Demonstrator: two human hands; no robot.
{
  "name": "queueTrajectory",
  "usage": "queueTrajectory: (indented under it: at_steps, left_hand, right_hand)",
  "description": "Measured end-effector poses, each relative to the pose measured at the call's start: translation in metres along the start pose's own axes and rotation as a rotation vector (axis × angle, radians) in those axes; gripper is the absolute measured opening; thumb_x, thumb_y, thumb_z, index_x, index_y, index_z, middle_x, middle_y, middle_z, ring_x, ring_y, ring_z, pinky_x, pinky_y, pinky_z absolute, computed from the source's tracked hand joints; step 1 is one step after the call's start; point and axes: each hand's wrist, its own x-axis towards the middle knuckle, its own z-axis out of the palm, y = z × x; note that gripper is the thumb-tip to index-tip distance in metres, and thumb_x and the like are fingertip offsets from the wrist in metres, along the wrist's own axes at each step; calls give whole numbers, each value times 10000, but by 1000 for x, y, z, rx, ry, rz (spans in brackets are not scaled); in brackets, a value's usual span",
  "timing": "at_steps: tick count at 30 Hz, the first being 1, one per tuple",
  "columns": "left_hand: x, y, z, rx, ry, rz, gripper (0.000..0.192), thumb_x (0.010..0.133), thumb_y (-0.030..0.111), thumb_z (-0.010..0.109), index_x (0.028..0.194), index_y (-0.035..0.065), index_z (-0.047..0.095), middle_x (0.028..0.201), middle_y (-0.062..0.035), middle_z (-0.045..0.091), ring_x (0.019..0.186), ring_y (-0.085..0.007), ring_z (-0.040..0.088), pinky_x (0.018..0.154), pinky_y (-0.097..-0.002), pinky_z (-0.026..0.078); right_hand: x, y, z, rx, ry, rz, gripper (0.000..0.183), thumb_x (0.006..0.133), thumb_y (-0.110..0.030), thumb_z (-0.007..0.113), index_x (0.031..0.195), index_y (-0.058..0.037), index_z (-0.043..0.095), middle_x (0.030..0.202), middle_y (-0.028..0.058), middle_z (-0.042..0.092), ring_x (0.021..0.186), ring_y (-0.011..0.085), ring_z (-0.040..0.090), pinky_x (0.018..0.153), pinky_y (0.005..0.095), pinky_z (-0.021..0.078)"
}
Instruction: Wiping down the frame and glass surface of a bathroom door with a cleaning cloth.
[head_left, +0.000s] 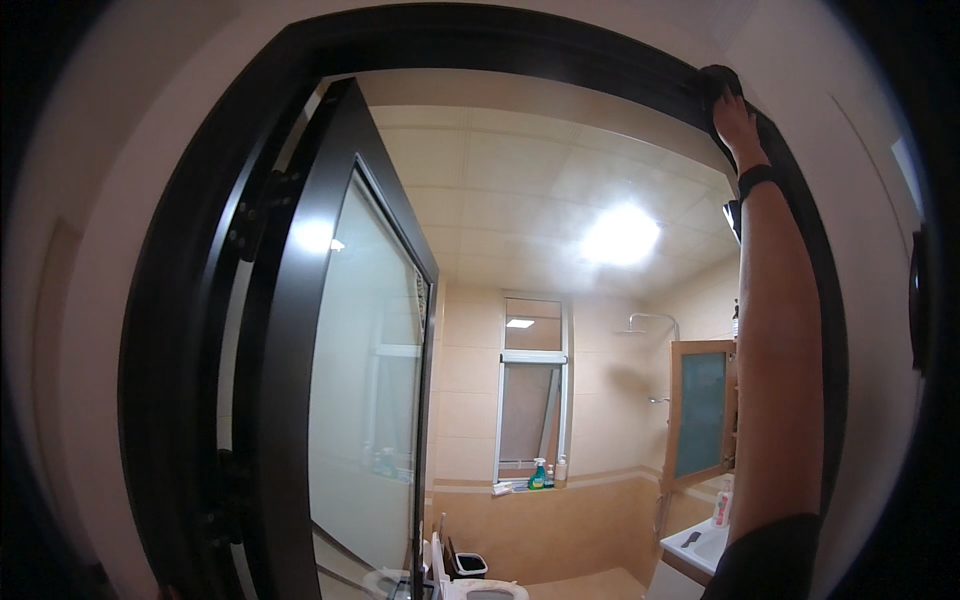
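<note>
My right hand is raised to the upper right corner of a black door frame. Under its fingers is a dark, soft-looking piece, probably a cloth, pressed against the frame. The cloth's outline partly merges with the black frame. A dark band circles my wrist, and my forearm hides much of the right jamb. Apart from a tiny reddish patch at the lower left rim, too small to identify, nothing shows of my left hand. To the left, a black-framed door with a frosted glass panel stands ajar, swung inward on its hinges.
Beyond the doorway is a tiled bathroom with a toilet, a waste bin and a washbasin. A wooden cabinet door stands open at right. Bottles, including a green spray bottle, line the window sill. A shower head hangs behind.
</note>
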Motion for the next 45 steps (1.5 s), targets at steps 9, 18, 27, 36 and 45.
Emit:
queueTrajectory:
  at_steps: [9, 18, 27, 36, 45]
  left_hand:
    - [3, 0, 0, -98, 51, 48, 627, 870, 369, 469, 1395, 49, 349, 1455, -280, 250, 1311, -535, 210, 982, -675, 240]
    - [-1, -1, -6, -92, -25, 44, 679, 788, 266, 528, 1395, 37, 328, 1463, -281, 234, 1323, -540, 180, 1009, -671, 201]
    - [-3, 2, -1, -75, 38, 37, 664, 836, 358, 499, 1409, 63, 341, 1484, -242, 220, 1349, -501, 156, 1032, -652, 185]
    - [0, 9, 4, 15, 102, 10, 657, 857, 415, 491, 1375, 24, 387, 1431, -252, 329, 1319, -493, 257, 1047, -627, 196]
    - [7, 15, -1, -55, 80, -17, 635, 835, 315, 511, 1386, 31, 373, 1459, -237, 285, 1337, -488, 212, 1040, -634, 192]
  right_hand:
    - [-74, -210, -106, 125, 484, -163, 395, 948, -352, 402, 1304, -202, 486, 1364, 66, 460, 1225, 315, 449, 951, 553, 381]
    - [-92, -343, -171, 1136, 537, -489, 400, 838, -237, 605, 1224, -153, 538, 1232, 91, 514, 1107, 316, 498, 925, 406, 430]
    - [-78, -203, -88, 580, 744, -398, 483, 798, -42, 628, 1247, -151, 491, 1245, 88, 480, 1129, 292, 495, 952, 401, 447]
    - [-57, 27, -14, 392, 414, -208, 561, 770, -58, 670, 1285, -90, 451, 1297, 180, 464, 1181, 362, 465, 993, 430, 405]
    - [-44, 60, -1, 123, 107, -1, 581, 842, -189, 641, 1344, -107, 360, 1282, 176, 462, 1154, 396, 485, 955, 492, 425]
